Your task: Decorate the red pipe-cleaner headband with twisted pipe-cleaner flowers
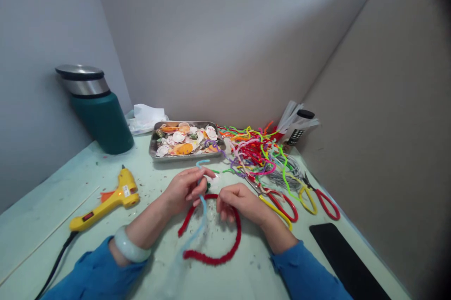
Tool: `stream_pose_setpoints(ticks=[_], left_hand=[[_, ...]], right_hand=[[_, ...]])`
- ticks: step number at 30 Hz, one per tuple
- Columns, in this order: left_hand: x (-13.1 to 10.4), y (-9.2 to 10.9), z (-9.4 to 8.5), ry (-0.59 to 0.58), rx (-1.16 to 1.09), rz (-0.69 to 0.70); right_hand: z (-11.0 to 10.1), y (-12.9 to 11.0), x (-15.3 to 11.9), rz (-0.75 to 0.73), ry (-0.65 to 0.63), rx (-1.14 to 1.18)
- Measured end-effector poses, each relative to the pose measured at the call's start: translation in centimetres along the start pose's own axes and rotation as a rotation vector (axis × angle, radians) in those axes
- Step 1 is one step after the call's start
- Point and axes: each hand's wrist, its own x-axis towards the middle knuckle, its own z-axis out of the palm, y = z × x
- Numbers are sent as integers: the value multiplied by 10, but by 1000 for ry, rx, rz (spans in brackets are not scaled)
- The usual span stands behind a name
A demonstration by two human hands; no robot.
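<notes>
Walls: 3 plain surfaces, no trim seen. L wall [42, 18] bluish-grey, alongside desk's L edge. Back wall [218, 46] paler grey w/ faint mauve cast, behind desk's far edge; meets L wall nr desk's far-L corner. R wall [380, 117] darker, browner grey, flanks desk's R edge; seam w/ back wall runs down twd far-R corner. Desk [38, 206]: pale mint top, dk specks scattered. Light soft; brighter slanting band on back wall, upper R, dim shadow below it.

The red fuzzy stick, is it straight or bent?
Bent: the red fuzzy stick curves round like a loop, with a gap between its ends.
</notes>
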Motion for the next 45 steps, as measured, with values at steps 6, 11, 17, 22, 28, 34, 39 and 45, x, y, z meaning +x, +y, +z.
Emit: stream_pose_setpoints(ticks=[6, 11, 17, 22, 28, 34, 39, 45], left_hand=[[-5, 1, 8, -136, 151, -182], [-6, 0, 14, -190, 248, -258], [-2, -4, 14, -68, 298, -200], [2, -7, 10, 96, 390, -74], [2, -8, 10, 41, 516, -67], [1, -5, 14, 97, 554, -64], [1, -4, 14, 87, 503, -35], [3, -6, 13, 116, 392, -18]], right_hand=[[-2, 6, 11, -210, 426, 81], [5, 6, 15, -257, 406, 96], [4, 12, 18, -303, 538, 93], [1, 16, 17, -321, 604, 46], [4, 12, 16, -302, 647, -7], [5, 11, 16, -288, 674, -32], [5, 12, 15, -297, 668, -47], [5, 13, 15, -316, 647, -33]])
